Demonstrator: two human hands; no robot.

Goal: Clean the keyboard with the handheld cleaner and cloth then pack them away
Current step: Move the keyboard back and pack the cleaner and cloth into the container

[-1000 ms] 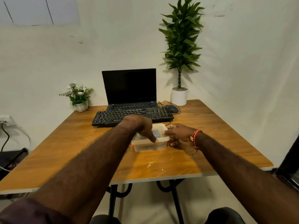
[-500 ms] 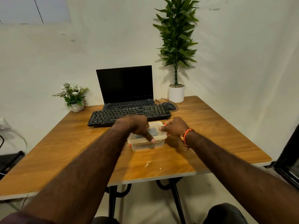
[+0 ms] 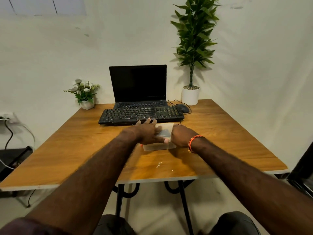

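Only the head cam here. Both hands were on the clear plastic box (image 3: pixel 160 145), sitting on the wooden table (image 3: pixel 81 150) just in front of the black keyboard (image 3: pixel 140 114). Compared with half a second earlier, the left hand (image 3: pixel 149 133) had flattened out: fingers spread straight across the lid (image 3: pixel 165 131), pressing down, instead of curled over the near edge. The right hand (image 3: pixel 180 135) had slid onto the box's right end, fingers curled around that edge, gripping it.

My read is the lid was being snapped shut, so packing away was nearly finished. Couldn't make out the cleaner or cloth through the plastic, just a greyish patch, presumably them inside. Laptop (image 3: pixel 138 83) sat behind the keyboard, untouched.
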